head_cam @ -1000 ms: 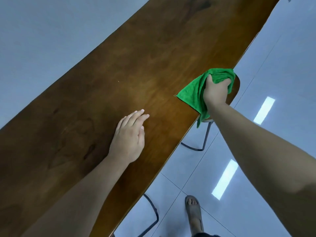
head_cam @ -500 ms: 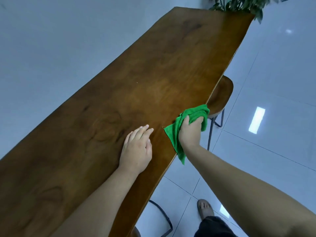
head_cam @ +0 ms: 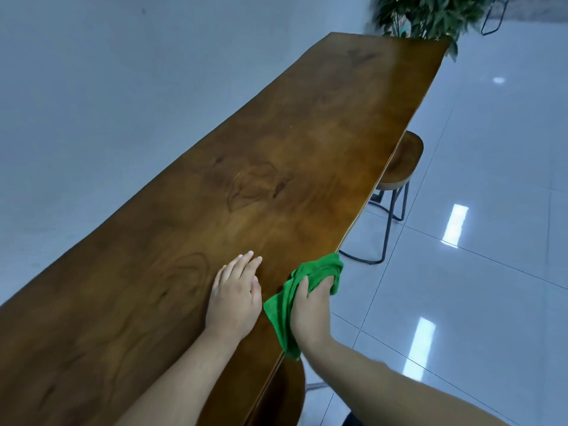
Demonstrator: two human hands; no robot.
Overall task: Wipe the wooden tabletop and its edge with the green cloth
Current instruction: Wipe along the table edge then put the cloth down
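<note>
Tabletop edge point(head_cam: 379, 169), seemingly beneath green cloth point(head_cam: 278, 309)

**Setting:** indoor office or public common area with counter seating. You cannot narrow it further from this view.

**Evidence:**
1. A long, narrow wooden tabletop point(head_cam: 276, 179) lies under your left hand point(head_cam: 235, 295) and runs far ahead of both hands. It is set against a plain pale wall point(head_cam: 123, 87) to the left of that hand.
2. A round wooden stool point(head_cam: 402, 161) on black metal legs is tucked under the edge, ahead of your right hand point(head_cam: 310, 312). A second seat point(head_cam: 290, 392) sits just below that wrist.
3. Glossy pale floor tiles point(head_cam: 491, 318) lie right of your right hand, showing ceiling-light reflections point(head_cam: 456, 221).
4. A leafy plant point(head_cam: 430, 13) stands at the tabletop's far end.
</note>
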